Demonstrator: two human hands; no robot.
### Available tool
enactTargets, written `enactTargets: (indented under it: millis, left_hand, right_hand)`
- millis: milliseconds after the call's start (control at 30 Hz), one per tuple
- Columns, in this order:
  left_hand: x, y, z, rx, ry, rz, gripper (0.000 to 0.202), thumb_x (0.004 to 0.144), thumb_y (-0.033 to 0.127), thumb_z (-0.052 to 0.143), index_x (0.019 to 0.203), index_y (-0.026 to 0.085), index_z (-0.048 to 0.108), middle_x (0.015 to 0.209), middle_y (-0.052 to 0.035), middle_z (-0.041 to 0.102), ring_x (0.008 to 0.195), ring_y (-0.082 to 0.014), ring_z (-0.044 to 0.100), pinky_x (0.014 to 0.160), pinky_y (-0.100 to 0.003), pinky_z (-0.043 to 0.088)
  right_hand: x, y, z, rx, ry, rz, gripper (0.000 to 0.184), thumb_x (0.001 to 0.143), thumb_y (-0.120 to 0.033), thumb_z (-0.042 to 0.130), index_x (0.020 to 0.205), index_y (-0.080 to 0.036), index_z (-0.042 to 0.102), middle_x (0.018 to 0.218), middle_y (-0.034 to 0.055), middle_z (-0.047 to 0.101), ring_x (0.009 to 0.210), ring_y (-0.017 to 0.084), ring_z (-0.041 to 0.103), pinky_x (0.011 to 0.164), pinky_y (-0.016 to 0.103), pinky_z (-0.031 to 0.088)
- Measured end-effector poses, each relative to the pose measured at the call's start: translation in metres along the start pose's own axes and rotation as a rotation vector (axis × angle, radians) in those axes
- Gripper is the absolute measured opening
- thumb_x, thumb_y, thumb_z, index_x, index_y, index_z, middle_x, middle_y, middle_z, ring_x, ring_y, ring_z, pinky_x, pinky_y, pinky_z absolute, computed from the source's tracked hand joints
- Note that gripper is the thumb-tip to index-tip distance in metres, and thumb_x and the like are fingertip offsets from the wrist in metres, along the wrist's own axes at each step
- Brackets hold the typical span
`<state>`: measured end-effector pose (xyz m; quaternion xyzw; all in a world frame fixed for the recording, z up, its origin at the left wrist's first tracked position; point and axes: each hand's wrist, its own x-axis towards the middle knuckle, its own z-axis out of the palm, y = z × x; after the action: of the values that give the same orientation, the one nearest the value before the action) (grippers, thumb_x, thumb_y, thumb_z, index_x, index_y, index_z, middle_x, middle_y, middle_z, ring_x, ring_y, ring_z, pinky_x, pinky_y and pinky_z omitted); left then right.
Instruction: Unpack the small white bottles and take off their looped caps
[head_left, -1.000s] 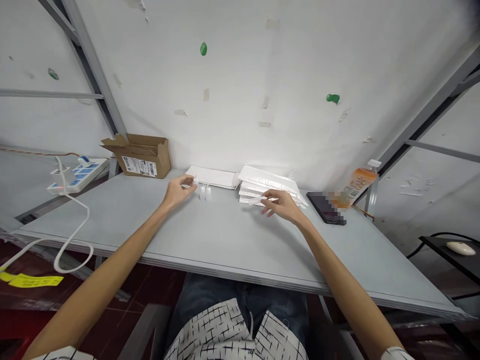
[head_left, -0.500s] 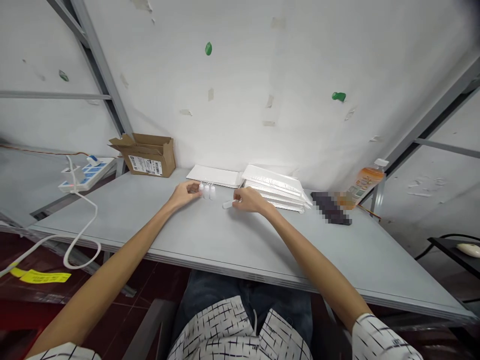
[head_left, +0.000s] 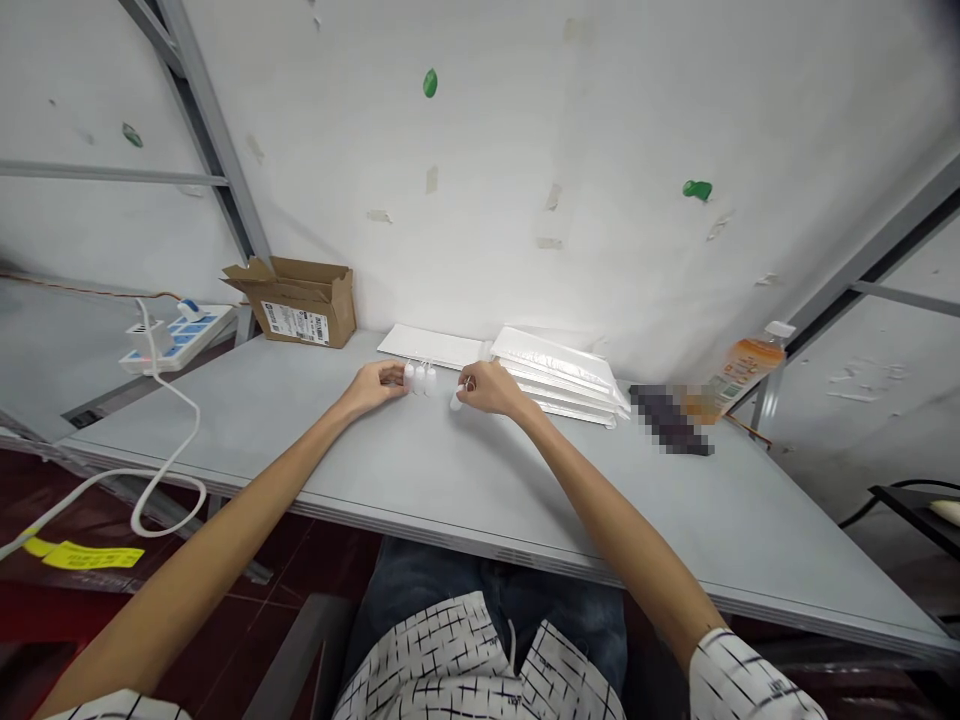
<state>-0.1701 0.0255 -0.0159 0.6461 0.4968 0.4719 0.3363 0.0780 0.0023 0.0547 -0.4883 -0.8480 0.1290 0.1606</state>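
The left hand (head_left: pixel 371 389) reaches its loosely curled fingers to a row of small white plastic bottles (head_left: pixel 420 378), while the right hand (head_left: pixel 489 390) pinches a small white plastic stick (head_left: pixel 456 401) over the pale grey table (head_left: pixel 540 510).

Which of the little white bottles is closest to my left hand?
The leftmost bottle of the three in the row, right at the fingertips of the left hand; the middle bottle and right bottle stand farther along, toward the right hand.

Grey table (head_left: pixel 525 500) bearing white mailers (head_left: pixel 559 375), small bottles (head_left: pixel 420 378)
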Motion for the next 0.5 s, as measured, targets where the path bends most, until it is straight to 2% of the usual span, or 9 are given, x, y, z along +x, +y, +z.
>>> enactTargets:
  millis: [100,200,400,500]
  left_hand:
    - [0.000,0.000,0.000,0.025,-0.014,0.014,0.044,0.050,0.038,0.082,0.085,0.016,0.068,0.084,-0.0058,0.074,0.080,-0.0229,0.067,0.087,-0.041,0.052]
    - [0.000,0.000,0.000,0.034,-0.020,0.014,0.044,0.051,0.037,0.081,0.087,0.016,0.068,0.086,-0.0062,0.075,0.082,-0.0236,0.068,0.087,-0.040,0.051]
    - [0.001,-0.003,0.000,0.070,-0.010,0.021,0.046,0.053,0.037,0.080,0.092,0.015,0.069,0.087,-0.0074,0.074,0.082,-0.0237,0.067,0.087,-0.041,0.051]
    - [0.002,-0.004,0.000,0.096,-0.002,0.021,0.048,0.053,0.040,0.080,0.093,0.016,0.069,0.086,-0.0069,0.075,0.083,-0.0244,0.068,0.088,-0.040,0.051]
  right_hand:
    - [0.003,-0.005,0.012,-0.066,0.034,-0.010,0.019,0.080,-0.021,0.057,0.097,-0.018,0.066,0.091,0.0052,0.071,0.085,0.021,0.063,0.063,0.026,0.039]
    - [0.005,-0.009,0.021,-0.094,0.049,-0.033,0.020,0.083,-0.023,0.056,0.100,-0.018,0.065,0.101,0.0075,0.070,0.089,0.021,0.062,0.064,0.026,0.039]
    - [0.010,-0.003,0.036,-0.006,0.099,0.009,0.026,0.079,-0.015,0.058,0.104,-0.017,0.063,0.096,0.0071,0.071,0.089,0.022,0.064,0.068,0.027,0.043]
    - [0.015,0.002,0.045,0.106,0.141,0.037,0.025,0.076,-0.012,0.058,0.100,-0.018,0.063,0.092,0.0053,0.071,0.082,0.020,0.065,0.067,0.027,0.046]
